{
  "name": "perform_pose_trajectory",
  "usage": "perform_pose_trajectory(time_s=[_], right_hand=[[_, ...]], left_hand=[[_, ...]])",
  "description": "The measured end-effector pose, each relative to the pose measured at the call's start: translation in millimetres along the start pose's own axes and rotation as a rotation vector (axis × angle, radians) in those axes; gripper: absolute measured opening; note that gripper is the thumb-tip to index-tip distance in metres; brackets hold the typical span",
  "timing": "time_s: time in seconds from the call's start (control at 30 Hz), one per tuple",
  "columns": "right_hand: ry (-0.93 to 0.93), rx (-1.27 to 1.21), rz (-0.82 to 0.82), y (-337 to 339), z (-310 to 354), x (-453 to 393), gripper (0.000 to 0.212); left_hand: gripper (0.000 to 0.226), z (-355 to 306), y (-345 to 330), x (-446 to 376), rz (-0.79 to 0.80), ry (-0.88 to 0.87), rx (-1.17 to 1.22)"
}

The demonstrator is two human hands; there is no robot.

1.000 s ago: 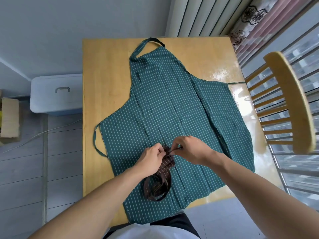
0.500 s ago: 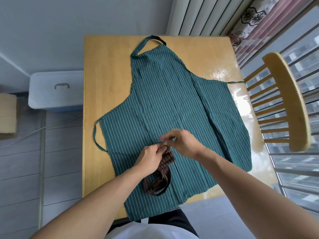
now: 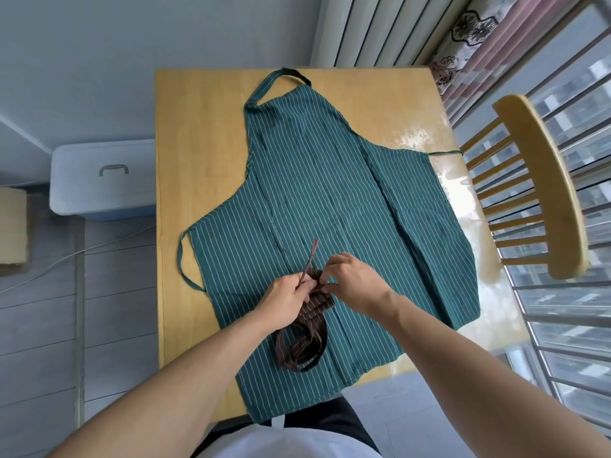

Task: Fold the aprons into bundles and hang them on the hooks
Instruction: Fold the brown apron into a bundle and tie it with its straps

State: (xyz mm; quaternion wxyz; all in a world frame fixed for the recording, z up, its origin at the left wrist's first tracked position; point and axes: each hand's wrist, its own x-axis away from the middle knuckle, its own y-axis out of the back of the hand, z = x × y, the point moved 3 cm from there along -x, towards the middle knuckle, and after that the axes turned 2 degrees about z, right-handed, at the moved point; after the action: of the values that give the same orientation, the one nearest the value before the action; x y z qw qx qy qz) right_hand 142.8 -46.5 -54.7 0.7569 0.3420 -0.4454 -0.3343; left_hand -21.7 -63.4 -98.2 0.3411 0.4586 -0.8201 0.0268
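Observation:
A green apron with thin white stripes lies spread flat on the wooden table, neck loop at the far end. On its lower middle rests a small brown striped apron bundle, folded and rolled, with its straps looped toward me. My left hand pinches a brown strap end that sticks up and away from me. My right hand grips the top of the bundle beside it, fingers closed on the fabric. No hooks are in view.
A wooden spindle-back chair stands at the table's right side, by barred windows. A pale blue lidded storage box sits on the floor to the left, with a cardboard box beyond it. A green waist tie hangs over the left edge.
My left hand has pulled the brown strap end out so it now points up past my fingers. My right hand shifted down onto the bundle's top.

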Motion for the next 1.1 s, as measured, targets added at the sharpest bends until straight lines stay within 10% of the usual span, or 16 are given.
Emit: perform_pose_trajectory(time_s=[0.87,1.1], right_hand=[[0.213,0.084,-0.334,-23,12,21,0.022],[0.055,0.207,-0.154,-21,22,18,0.019]], left_hand=[[0.021,-1,8,-2,-0.158,0.147,0.256],[0.020,-3,11,2,-0.129,0.151,0.258]])
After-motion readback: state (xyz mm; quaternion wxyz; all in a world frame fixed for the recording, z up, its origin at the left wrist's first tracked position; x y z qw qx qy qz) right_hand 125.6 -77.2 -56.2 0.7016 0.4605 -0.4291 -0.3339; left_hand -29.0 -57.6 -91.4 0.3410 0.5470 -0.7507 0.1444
